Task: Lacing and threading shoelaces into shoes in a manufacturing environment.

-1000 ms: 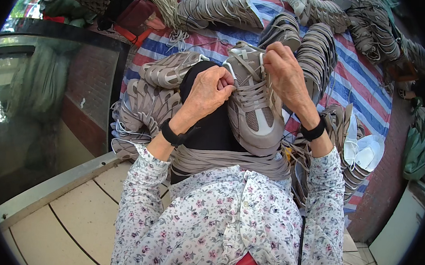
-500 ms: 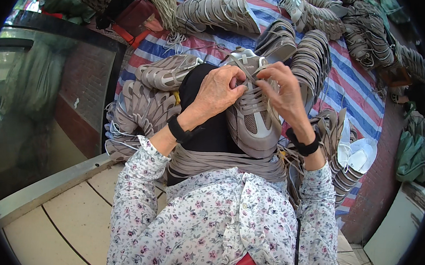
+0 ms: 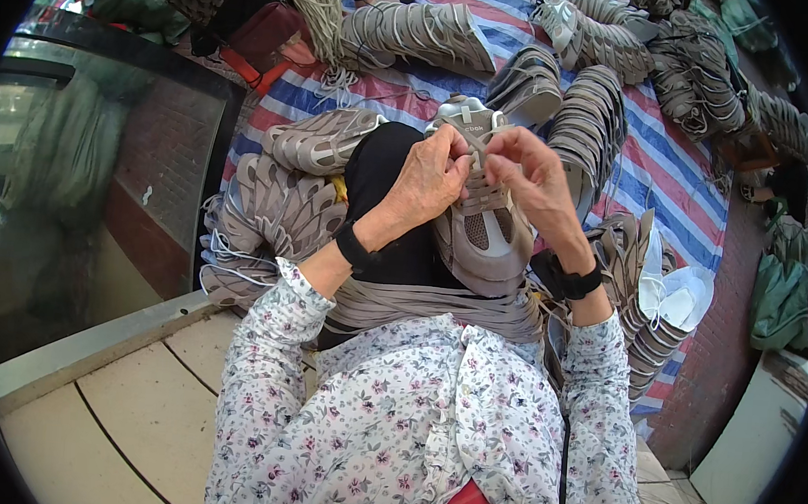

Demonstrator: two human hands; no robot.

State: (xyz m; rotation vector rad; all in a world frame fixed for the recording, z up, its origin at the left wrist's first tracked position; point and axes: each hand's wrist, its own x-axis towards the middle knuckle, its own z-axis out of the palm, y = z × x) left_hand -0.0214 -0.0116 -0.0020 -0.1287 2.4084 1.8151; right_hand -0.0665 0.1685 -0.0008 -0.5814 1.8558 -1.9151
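Note:
A taupe and beige sneaker (image 3: 488,249) rests on my lap, its toe toward my body and its tongue pointing away. Both hands are over its lacing. My left hand (image 3: 420,176) is closed in a pinch at the left side of the eyelets, on the shoelace. Across from it, my right hand (image 3: 542,182) has thumb and index finger pinched on the lace too. The lace ends are partly hidden by my fingers. A thick bundle of loose taupe laces (image 3: 437,311) lies across my lap, just below the toe.
Nested shoe uppers (image 3: 276,206) are stacked to my left, with more rows (image 3: 589,124) ahead on a striped tarp (image 3: 668,163). White-lined pieces (image 3: 682,295) sit at my right. A dark glass panel (image 3: 89,202) stands at the left; a green bag (image 3: 780,306) lies far right.
My right hand has drawn in closer to my left, and its fingers have closed to a pinch. The loose lace crossing the tongue earlier is no longer seen there.

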